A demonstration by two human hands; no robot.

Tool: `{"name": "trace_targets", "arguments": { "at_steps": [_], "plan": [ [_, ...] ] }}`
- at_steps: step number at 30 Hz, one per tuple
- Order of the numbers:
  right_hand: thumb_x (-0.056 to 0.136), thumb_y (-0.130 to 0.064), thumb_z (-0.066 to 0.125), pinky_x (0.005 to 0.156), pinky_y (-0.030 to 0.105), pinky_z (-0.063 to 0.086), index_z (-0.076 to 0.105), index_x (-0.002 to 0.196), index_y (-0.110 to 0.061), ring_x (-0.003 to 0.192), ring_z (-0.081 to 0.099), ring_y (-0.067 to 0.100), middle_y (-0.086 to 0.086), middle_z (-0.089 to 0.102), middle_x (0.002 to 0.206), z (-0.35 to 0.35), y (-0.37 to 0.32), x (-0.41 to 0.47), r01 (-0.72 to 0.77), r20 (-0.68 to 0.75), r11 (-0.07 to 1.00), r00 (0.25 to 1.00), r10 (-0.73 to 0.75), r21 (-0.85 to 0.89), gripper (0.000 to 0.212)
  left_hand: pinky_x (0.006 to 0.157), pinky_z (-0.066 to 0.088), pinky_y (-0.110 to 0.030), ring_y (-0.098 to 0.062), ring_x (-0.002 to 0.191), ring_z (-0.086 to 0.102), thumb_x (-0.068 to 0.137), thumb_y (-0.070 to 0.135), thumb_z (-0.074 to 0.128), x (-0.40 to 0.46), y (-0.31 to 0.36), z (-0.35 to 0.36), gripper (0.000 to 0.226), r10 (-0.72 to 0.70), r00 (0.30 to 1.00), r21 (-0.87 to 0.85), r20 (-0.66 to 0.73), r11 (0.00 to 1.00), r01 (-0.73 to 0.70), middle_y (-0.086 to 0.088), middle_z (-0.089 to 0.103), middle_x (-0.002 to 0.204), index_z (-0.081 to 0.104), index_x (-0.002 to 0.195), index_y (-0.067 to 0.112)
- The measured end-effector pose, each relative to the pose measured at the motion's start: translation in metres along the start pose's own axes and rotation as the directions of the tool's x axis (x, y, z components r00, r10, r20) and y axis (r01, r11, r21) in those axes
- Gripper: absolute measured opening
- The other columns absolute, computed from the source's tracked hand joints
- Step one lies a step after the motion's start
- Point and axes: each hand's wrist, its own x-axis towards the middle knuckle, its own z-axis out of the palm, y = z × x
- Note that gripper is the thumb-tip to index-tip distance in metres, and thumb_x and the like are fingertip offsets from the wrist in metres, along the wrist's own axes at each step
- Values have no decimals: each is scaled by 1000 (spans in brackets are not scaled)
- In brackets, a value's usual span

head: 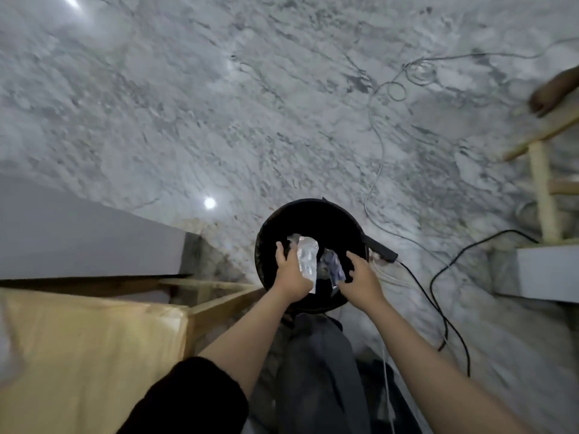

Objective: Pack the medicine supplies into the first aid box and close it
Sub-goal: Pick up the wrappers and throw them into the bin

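Both my hands reach over a round black bin [329, 214] standing on the marble floor. My left hand [289, 274] grips a clear plastic wrapper [307, 258] above the bin's opening. A darker crumpled wrapper [333, 266] is pinched in my right hand [360, 274], close beside the clear one. No first aid box shows in this view.
A wooden table with a yellowish top [94, 355] stands at my left, with a grey block [78, 233] behind it. Black and white cables [438, 277] trail across the floor at right near a power strip [380, 249]. Another person's hand [548, 95] rests on a wooden frame [542, 189] at far right.
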Motion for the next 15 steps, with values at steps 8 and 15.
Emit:
{"name": "trace_targets", "arguments": {
  "at_steps": [8,15],
  "plan": [
    [83,-8,61,104,41,44,35,141,-15,130,44,24,8,40,147,28,30,9,-91,-41,994,995,93,52,64,109,26,-33,-30,145,9,81,21,71,17,-32,29,89,-182,983,36,31,983,181,-6,-20,158,15,150,13],
    [85,-13,61,103,35,43,43,136,-17,125,49,19,2,50,139,33,-21,-35,73,-165,971,986,-36,226,54,112,20,-39,-31,146,5,87,27,62,-50,-6,7,79,19,995,-19,-99,1000,-21,-5,-12,159,16,150,14]
  ]
}}
